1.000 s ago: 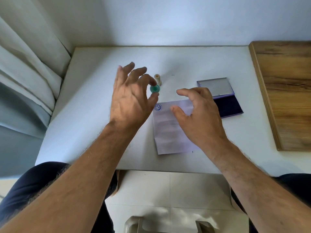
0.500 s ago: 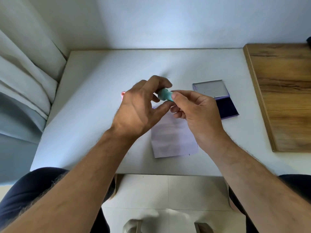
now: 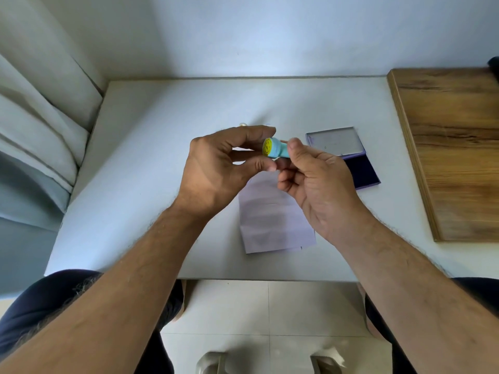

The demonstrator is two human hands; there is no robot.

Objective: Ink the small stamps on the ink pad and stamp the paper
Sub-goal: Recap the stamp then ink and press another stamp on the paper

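My right hand (image 3: 316, 182) is raised above the table and pinches a small light-blue stamp (image 3: 278, 149) by its body. The stamp's yellow smiley end points left. My left hand (image 3: 216, 171) is cupped around that end, forefinger above and thumb below, with nothing visible in it. Beneath both hands a folded white paper (image 3: 272, 222) lies on the white table (image 3: 151, 147), its upper part hidden. To the right sits the open ink pad (image 3: 363, 171) with its dark ink surface and its lid (image 3: 334, 141) folded back. The tip of another small stamp (image 3: 243, 124) peeks out behind my left hand.
A wooden board (image 3: 453, 147) covers the table's right side. A curtain (image 3: 35, 125) hangs along the left edge and a wall stands behind the table. My knees and the tiled floor (image 3: 270, 306) show below the front edge.
The stamp went from my left fingers into my right hand, and its yellow face now shows. My left fingers have let go and spread around it. Both hands sit slightly higher.
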